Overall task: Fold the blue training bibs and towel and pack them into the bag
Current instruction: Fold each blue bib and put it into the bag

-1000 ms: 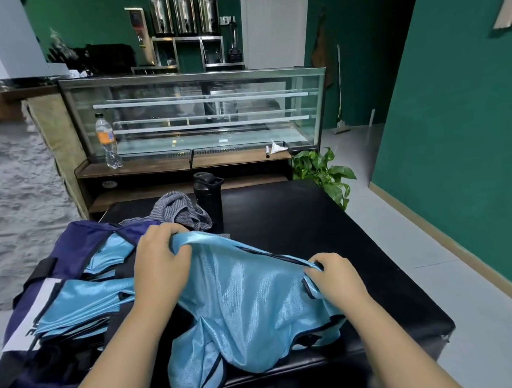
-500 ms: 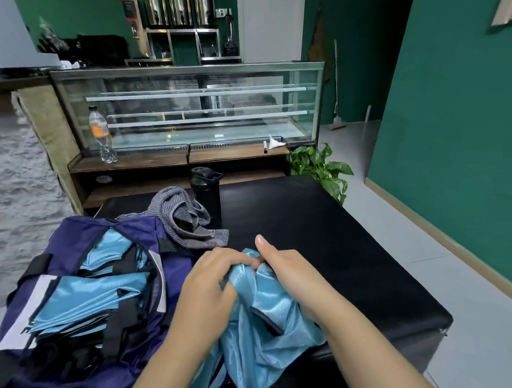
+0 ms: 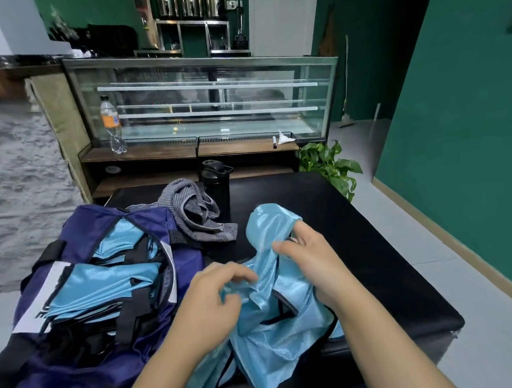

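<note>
- Head view: a blue bib [image 3: 274,318] is bunched at the table's [image 3: 372,246] near edge, at six o'clock.
- It is pinched by the left hand [image 3: 213,304] and gripped by the right hand [image 3: 313,265].
- The open bag [image 3: 84,294], already holding bibs, lies at nine o'clock; the grey towel [image 3: 196,212] at eleven.
- Risk: slippery fabric may be lost off the edge.

A single head-worn view looks forward and down over a black table [image 3: 357,247], close enough that both forearms enter from the bottom edge and the left hand [image 3: 213,301] and right hand [image 3: 313,262] sit near the frame's centre. The wide lens bends the edges. Beyond the table it faces a glass display counter [image 3: 207,98], with a green wall [image 3: 469,120] running along the right. The far shelves are perhaps too blurred to read.
</note>
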Action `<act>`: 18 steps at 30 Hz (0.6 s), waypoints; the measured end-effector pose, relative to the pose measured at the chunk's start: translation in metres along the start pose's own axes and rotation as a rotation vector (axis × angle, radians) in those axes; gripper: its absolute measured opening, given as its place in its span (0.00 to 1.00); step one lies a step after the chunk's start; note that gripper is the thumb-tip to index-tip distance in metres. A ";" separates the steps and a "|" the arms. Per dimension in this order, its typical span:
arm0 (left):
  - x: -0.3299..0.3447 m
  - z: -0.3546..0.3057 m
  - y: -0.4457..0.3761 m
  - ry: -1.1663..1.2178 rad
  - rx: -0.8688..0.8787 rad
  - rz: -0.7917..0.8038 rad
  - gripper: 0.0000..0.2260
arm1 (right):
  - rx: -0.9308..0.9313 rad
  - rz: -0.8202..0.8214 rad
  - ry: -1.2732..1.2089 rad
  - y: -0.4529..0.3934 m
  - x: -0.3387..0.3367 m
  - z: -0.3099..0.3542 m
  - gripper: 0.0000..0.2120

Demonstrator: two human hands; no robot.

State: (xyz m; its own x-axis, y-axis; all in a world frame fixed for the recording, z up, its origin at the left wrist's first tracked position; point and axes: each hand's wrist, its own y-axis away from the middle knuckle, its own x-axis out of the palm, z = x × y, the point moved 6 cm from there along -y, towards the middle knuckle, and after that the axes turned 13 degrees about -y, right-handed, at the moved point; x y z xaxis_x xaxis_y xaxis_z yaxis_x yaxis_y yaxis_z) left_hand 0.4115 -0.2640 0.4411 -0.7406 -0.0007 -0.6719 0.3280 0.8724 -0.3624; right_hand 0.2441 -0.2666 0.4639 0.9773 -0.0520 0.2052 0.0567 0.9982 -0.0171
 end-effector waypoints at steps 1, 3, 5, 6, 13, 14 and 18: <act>-0.005 0.000 -0.002 0.051 -0.045 -0.075 0.20 | 0.013 0.033 0.001 0.002 0.001 0.002 0.14; -0.014 0.002 -0.007 0.209 -0.174 -0.196 0.14 | 0.024 0.098 0.022 0.004 0.003 0.002 0.15; -0.008 0.006 -0.016 0.399 -0.329 -0.121 0.07 | 0.034 0.156 0.055 0.007 0.008 0.002 0.15; -0.004 0.006 -0.020 0.465 -0.358 -0.064 0.15 | 0.042 0.187 0.070 0.008 0.011 0.000 0.16; -0.007 -0.006 -0.026 0.749 -0.283 -0.102 0.09 | 0.086 0.207 -0.231 0.012 0.017 -0.003 0.14; -0.009 -0.003 -0.025 0.696 -0.277 -0.120 0.11 | 0.083 0.174 -0.277 0.011 0.014 -0.003 0.13; -0.018 -0.001 -0.021 0.564 -0.244 -0.135 0.11 | 0.033 0.041 -0.321 0.008 0.002 -0.001 0.08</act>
State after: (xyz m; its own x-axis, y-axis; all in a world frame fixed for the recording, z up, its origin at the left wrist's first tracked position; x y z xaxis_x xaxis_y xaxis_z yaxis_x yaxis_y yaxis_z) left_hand 0.4175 -0.2822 0.4616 -0.9834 0.0812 -0.1622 0.1160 0.9690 -0.2181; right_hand 0.2463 -0.2591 0.4635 0.8642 -0.0056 0.5032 0.0072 1.0000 -0.0012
